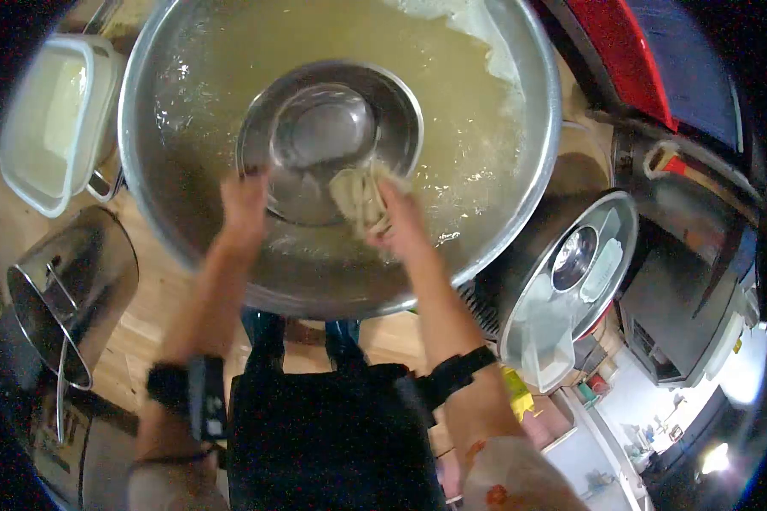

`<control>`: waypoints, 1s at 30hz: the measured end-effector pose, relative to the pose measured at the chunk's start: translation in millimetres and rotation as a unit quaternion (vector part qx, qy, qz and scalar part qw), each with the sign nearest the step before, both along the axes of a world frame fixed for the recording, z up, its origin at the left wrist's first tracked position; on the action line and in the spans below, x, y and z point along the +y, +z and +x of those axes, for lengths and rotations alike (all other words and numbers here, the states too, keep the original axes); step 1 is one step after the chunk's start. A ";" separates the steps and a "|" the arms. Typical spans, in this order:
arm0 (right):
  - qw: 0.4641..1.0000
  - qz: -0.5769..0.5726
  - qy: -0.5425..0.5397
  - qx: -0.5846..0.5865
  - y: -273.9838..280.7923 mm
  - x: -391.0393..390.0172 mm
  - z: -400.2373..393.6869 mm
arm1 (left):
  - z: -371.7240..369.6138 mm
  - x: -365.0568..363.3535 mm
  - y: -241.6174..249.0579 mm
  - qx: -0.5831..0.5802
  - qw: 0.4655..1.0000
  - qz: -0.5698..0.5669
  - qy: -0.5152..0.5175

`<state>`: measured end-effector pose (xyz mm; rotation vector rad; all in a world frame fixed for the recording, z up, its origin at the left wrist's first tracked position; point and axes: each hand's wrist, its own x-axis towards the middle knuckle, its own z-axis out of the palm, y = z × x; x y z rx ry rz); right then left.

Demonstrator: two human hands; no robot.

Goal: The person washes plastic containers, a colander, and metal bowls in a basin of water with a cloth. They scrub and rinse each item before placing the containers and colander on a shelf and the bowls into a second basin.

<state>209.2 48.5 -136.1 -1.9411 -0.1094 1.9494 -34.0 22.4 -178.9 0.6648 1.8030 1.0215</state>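
Note:
A round metal bowl [324, 128] sits in the cloudy water of a large metal basin [341, 298]. My left hand [245, 204] grips the bowl's near left rim; its fingers are somewhat blurred. In my right hand [392, 217] is a bunched beige cloth [360, 194], held against the bowl's near right side. Foam [486, 43] floats along the basin's far right edge.
To the left are a white plastic tub [58, 128] and a tall metal pot [94, 272] with a long-handled utensil in it. On the right, another basin [520, 298] holds a small metal bowl [574, 258] and plastic containers. A brush [690, 170] lies farther right.

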 end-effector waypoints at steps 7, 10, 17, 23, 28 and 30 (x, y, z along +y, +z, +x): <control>0.979 -0.088 -0.083 0.161 22.8 -69.3 -61.3 | 68.4 -40.0 41.3 -0.289 0.900 -0.171 0.276; 0.986 -0.055 0.143 0.069 19.8 -49.4 -11.4 | 24.7 -26.0 57.9 -0.191 0.959 -0.144 0.149; 0.664 0.200 0.616 -0.374 72.1 33.0 -6.7 | 21.8 -1.7 104.0 -0.106 0.993 0.007 -0.044; 0.721 0.326 0.457 -0.405 25.2 31.1 -56.7 | 48.2 -19.8 150.3 -0.282 0.925 -0.253 0.033; 0.784 0.254 0.529 -0.204 42.9 7.6 -96.1 | 42.0 -58.8 98.3 -0.357 0.899 -0.079 -0.240; 0.713 0.286 0.640 0.011 66.5 -1.1 -86.4 | 15.7 -54.3 95.4 -0.474 0.846 -0.230 -0.080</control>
